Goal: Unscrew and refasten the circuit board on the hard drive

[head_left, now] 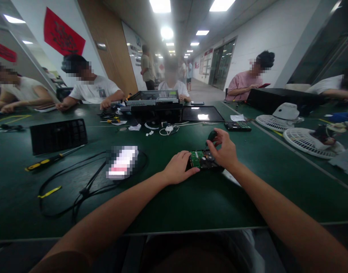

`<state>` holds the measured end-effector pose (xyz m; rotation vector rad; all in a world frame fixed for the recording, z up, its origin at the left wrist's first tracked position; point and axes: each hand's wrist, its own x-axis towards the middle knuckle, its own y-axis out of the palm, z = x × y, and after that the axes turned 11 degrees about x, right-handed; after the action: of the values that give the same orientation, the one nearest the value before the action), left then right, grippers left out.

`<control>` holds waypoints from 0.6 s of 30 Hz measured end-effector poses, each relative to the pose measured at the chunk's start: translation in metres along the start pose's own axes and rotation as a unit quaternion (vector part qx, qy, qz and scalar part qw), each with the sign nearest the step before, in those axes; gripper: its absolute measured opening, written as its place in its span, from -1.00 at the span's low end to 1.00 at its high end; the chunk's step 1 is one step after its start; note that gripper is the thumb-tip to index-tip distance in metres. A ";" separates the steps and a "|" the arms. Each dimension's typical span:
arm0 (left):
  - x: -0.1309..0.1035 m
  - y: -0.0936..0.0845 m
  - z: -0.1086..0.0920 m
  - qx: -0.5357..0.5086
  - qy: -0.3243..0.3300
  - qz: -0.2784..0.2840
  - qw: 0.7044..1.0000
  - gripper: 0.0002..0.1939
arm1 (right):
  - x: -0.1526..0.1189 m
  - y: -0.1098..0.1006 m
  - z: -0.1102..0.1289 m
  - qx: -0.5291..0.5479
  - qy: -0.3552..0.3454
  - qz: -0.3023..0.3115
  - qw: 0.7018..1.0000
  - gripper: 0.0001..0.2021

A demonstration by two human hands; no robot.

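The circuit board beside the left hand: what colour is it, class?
The circuit board is green, best seen in the head view, the only one given.

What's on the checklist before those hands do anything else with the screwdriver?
1. Left hand touching the hard drive: ok, it's at the drive's left end.
2. Right hand holding the screwdriver: ok, by its dark handle.
3. Green circuit board facing up: ok, it's showing.
4. Screwdriver tip sitting in a screw: cannot tell, too small to see.
5. Black cable away from the drive: ok, it lies off to the left.
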<state>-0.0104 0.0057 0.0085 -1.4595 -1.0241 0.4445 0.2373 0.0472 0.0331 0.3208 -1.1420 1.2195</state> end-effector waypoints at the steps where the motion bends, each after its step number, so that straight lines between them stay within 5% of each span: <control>1: 0.000 0.000 0.000 -0.001 -0.001 0.000 1.000 -0.22 | 0.000 0.000 0.000 0.002 0.004 -0.004 1.000 -0.44; 18: -0.001 -0.003 -0.001 -0.005 -0.009 0.016 1.000 -0.21 | 0.002 -0.002 -0.005 -0.035 -0.030 -0.052 0.998 -0.61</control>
<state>-0.0114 0.0045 0.0116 -1.4847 -1.0197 0.4761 0.2413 0.0515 0.0329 0.3622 -1.2022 1.0831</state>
